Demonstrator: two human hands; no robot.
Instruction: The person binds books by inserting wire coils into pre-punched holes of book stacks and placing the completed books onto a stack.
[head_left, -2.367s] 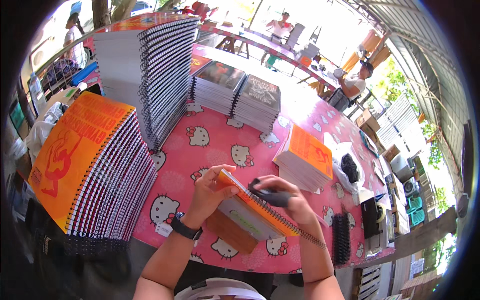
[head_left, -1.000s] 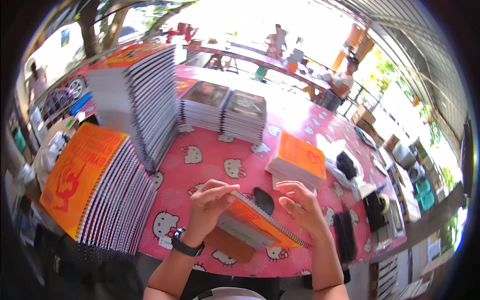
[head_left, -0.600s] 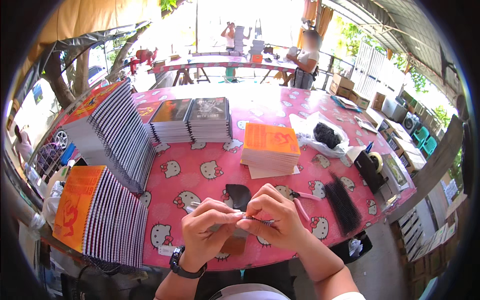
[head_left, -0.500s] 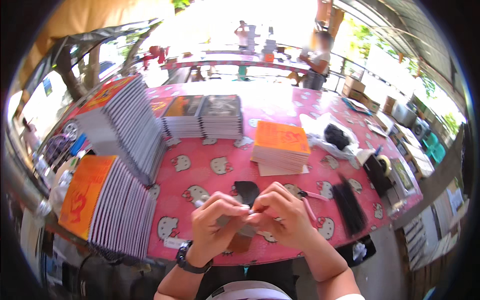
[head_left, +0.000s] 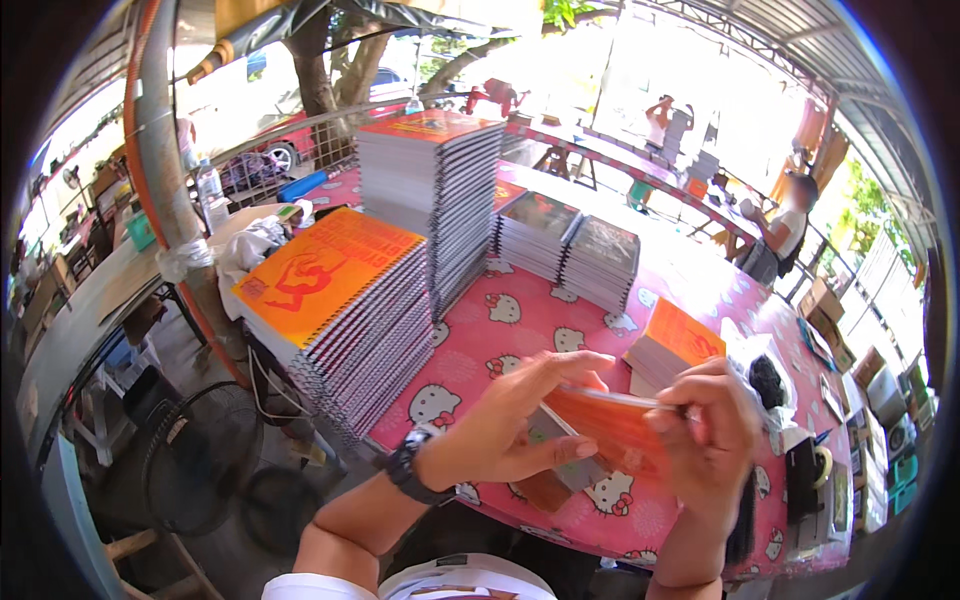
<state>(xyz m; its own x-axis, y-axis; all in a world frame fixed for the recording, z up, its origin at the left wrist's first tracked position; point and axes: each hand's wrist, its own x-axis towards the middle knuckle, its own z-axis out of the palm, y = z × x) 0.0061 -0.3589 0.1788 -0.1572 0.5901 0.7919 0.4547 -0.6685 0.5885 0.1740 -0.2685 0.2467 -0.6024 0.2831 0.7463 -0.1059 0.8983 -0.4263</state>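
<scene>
An orange-covered booklet [head_left: 615, 425], smeared by motion, is held up between my two hands over the near side of the table. My right hand [head_left: 710, 430] pinches its right end. At the left end, my left hand [head_left: 510, 430], with a black watch [head_left: 415, 467] on the wrist, has the booklet between thumb and fingers. Below my hands, a flat brown piece [head_left: 545, 492] lies on the pink patterned tablecloth [head_left: 470, 360], partly hidden. Just beyond my right hand sits a low stack of orange-covered booklets [head_left: 675, 340].
Spiral-bound orange books [head_left: 340, 300] form a stack at the left, with a taller stack [head_left: 430, 200] behind. Dark-covered books [head_left: 570, 245] stand beyond. A white plastic bag [head_left: 750, 350] and a tape roll [head_left: 822, 467] are at right. A fan [head_left: 200, 455] stands left; a person [head_left: 785, 230] is behind.
My view has turned left. My hands were pinched together over something small; now they are apart with the orange booklet between them. The pink-handled tool no longer shows.
</scene>
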